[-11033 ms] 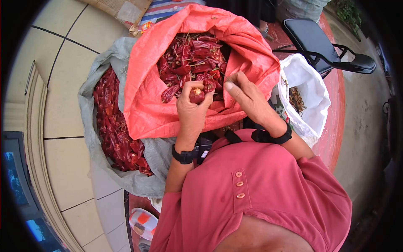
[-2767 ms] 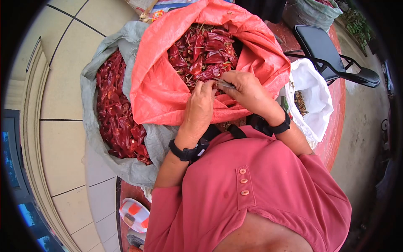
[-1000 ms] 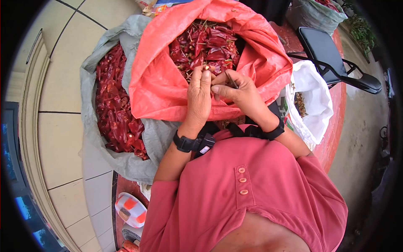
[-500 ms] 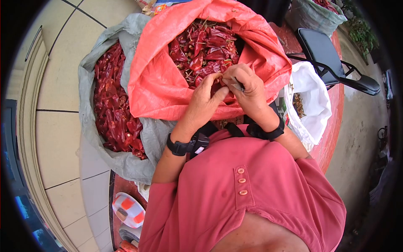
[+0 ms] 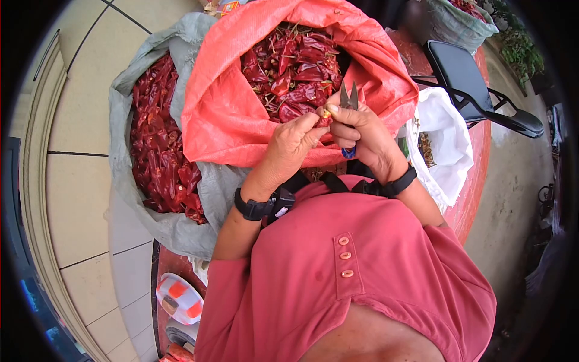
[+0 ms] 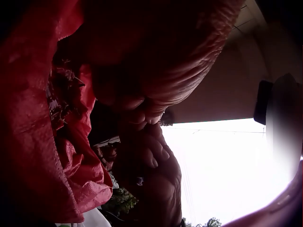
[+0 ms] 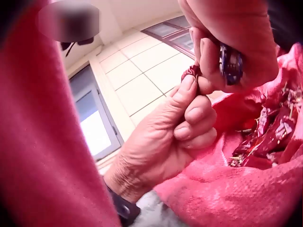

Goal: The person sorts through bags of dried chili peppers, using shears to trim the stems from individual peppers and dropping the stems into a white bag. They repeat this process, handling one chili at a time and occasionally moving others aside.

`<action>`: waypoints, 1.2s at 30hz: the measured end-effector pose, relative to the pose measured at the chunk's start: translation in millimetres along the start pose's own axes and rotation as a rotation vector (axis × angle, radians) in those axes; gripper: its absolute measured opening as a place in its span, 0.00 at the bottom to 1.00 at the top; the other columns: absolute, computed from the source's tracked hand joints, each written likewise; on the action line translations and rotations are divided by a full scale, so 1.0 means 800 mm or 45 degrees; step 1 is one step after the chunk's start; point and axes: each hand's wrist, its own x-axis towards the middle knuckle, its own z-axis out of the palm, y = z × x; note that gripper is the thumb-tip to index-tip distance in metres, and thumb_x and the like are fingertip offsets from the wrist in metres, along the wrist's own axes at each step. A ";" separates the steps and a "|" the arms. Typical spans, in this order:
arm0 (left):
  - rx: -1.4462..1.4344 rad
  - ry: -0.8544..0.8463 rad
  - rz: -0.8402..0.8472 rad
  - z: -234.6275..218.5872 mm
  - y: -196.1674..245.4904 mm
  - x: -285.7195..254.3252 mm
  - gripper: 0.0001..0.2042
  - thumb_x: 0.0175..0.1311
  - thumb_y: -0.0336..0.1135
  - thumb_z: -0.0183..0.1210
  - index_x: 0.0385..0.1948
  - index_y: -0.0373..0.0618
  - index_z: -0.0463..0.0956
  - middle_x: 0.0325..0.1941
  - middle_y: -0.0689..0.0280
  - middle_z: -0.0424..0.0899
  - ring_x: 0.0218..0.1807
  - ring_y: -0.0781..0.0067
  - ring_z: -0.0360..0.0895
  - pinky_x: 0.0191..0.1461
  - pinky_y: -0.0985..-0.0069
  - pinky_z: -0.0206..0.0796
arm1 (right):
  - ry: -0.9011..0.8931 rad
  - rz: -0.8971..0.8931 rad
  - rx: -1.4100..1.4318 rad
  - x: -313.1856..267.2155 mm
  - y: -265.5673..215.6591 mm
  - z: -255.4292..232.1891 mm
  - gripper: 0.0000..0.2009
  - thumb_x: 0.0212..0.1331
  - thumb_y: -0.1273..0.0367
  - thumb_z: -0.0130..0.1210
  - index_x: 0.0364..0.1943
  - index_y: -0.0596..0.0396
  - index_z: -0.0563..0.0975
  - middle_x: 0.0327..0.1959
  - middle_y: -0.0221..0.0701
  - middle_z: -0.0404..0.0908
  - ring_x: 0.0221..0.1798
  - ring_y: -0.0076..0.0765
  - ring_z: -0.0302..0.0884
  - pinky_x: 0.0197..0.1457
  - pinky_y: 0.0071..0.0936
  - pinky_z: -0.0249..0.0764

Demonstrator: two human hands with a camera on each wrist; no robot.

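Note:
My left hand [image 5: 291, 146] pinches a small dried red chili [image 5: 324, 120] between thumb and fingers, just over the near rim of a red woven sack [image 5: 211, 120]. My right hand [image 5: 373, 140] holds scissors [image 5: 350, 98] in its curled fingers. Their blades point up, slightly apart, and a blue handle [image 7: 231, 65] shows under the palm in the right wrist view. The right thumb and forefinger are right at the chili's pale yellowish end. Many dried chilies [image 5: 292, 66] with stems fill the red sack behind the hands. Mostly shadow covers the left hand [image 6: 175, 71] in its own wrist view.
A grey sack [image 5: 123, 102] of dark red chilies [image 5: 158, 139] stands at left. At right a white sack [image 5: 452, 133] holds cut stems [image 5: 426, 149], beside a black folding chair [image 5: 458, 72]. A white and orange dish [image 5: 180, 298] lies lower left.
The scissors, mostly hidden in the right hand half a second ago, now point upward in plain view. Both hands have shifted slightly, and the chili shows between their fingertips.

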 end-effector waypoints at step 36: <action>0.813 0.191 0.025 0.043 -0.102 0.127 0.17 0.58 0.28 0.59 0.51 0.39 0.73 0.51 0.53 0.77 0.54 0.50 0.73 0.58 0.61 0.66 | 0.884 -0.776 -1.924 -0.086 -0.038 -0.074 0.07 0.55 0.73 0.57 0.38 0.55 0.76 0.33 0.40 0.79 0.37 0.48 0.79 0.38 0.36 0.73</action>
